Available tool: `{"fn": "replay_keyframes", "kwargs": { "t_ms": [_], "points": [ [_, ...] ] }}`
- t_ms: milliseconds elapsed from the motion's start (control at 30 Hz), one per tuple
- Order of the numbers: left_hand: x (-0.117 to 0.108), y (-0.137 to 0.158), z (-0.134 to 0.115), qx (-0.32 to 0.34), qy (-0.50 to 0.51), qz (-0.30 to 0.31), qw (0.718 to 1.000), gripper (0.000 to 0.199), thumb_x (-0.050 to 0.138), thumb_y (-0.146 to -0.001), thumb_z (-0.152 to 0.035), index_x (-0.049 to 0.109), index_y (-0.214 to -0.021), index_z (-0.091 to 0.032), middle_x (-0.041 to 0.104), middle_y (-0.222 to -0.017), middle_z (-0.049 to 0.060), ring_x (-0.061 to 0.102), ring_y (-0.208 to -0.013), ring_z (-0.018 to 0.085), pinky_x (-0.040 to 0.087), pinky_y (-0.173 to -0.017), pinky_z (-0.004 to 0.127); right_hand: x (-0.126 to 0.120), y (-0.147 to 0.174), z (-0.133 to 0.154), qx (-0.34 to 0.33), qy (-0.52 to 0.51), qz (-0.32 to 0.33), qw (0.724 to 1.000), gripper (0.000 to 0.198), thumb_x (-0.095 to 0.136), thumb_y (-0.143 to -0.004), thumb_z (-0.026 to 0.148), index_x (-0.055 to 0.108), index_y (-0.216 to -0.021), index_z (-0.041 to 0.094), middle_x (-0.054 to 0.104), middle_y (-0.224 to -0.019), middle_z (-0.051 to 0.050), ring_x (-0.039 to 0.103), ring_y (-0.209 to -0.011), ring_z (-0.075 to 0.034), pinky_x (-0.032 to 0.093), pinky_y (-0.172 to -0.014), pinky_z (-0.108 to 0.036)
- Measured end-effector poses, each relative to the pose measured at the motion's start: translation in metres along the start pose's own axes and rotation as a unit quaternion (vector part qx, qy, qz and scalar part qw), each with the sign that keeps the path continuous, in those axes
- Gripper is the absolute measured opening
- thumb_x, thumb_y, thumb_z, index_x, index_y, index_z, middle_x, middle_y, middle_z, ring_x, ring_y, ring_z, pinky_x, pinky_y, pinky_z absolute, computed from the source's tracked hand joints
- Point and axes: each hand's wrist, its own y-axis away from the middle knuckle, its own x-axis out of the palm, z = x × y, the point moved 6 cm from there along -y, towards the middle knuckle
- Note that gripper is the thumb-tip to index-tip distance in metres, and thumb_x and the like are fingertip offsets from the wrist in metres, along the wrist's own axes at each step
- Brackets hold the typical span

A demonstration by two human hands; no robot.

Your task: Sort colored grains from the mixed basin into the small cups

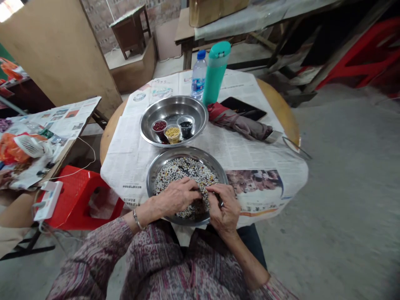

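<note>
Close in front of me is a steel basin (pixel 153 166) with a spread of mixed beans (pixel 175 170), mostly pale and black with some yellow. My left hand (pixel 178 194) reaches over its near side, fingers curled down among the beans. Beside it, at the right rim, my right hand (pixel 224 207) is bent with thumb and forefinger close together. What either hand pinches is too small or hidden. Behind stands a second steel basin (pixel 171 103) holding a cup of red beans (pixel 159 126), a cup of yellow beans (pixel 173 132) and a cup of black beans (pixel 186 125).
Newspaper (pixel 125 154) covers the round table. Toward its back are a water bottle (pixel 199 75), a teal flask (pixel 216 73), a folded umbrella (pixel 240 122) and a dark tablet-like object (pixel 246 108). To the left are a red stool (pixel 75 200), a power strip (pixel 49 201) and another person's arm.
</note>
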Motion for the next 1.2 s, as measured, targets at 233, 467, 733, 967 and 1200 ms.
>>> {"fn": "replay_keyframes", "kwargs": {
  "t_ms": [233,467,733,967,1200],
  "points": [
    [-0.014,-0.001,0.046,-0.256,-0.016,-0.076,0.964,0.076,0.083,-0.074,-0.052,0.052,-0.137,-0.024,0.044,-0.141,0.014,0.046,-0.124,0.037,0.049,-0.098,0.053,0.000,0.000,0.000,0.013,-0.003,-0.001,1.000,0.020,0.055,-0.087,0.008,0.066,-0.093,0.023,0.069,-0.085,-0.002,0.063,-0.085,-0.020,0.052,-0.079,-0.037],
    [-0.002,-0.016,0.028,-0.150,0.113,-0.073,0.980,0.021,0.052,-0.093,-0.009,0.065,-0.107,-0.017,0.062,-0.101,0.006,0.061,-0.098,0.020,0.051,-0.095,0.036,0.000,0.000,-0.001,0.016,-0.002,-0.005,1.000,0.018,0.055,-0.087,0.009,0.066,-0.091,0.023,0.069,-0.084,-0.001,0.063,-0.083,-0.019,0.052,-0.079,-0.036],
    [-0.009,0.025,-0.002,-0.076,0.139,0.014,0.987,0.016,0.052,-0.098,-0.016,0.068,-0.101,-0.017,0.066,-0.102,0.005,0.063,-0.098,0.017,0.051,-0.094,0.031,-0.001,0.000,-0.001,0.019,0.003,-0.012,1.000,0.017,0.056,-0.087,0.011,0.067,-0.089,0.024,0.070,-0.082,-0.001,0.065,-0.082,-0.020,0.053,-0.078,-0.038],
    [0.003,0.043,-0.004,-0.053,0.115,0.058,0.990,0.024,0.045,-0.100,-0.011,0.068,-0.103,-0.019,0.063,-0.107,0.004,0.060,-0.101,0.017,0.051,-0.095,0.032,-0.001,0.000,-0.002,0.026,-0.006,-0.006,1.000,0.018,0.056,-0.086,0.010,0.068,-0.089,0.024,0.070,-0.083,-0.001,0.064,-0.083,-0.020,0.053,-0.079,-0.038],
    [-0.008,0.012,0.024,-0.146,0.039,-0.072,0.986,0.022,0.049,-0.098,-0.013,0.060,-0.116,-0.019,0.052,-0.128,0.008,0.051,-0.117,0.023,0.051,-0.100,0.041,0.000,0.000,-0.001,0.014,-0.005,-0.007,1.000,0.019,0.055,-0.087,0.008,0.066,-0.089,0.023,0.070,-0.083,-0.001,0.063,-0.083,-0.019,0.052,-0.079,-0.036]
  ]
}}
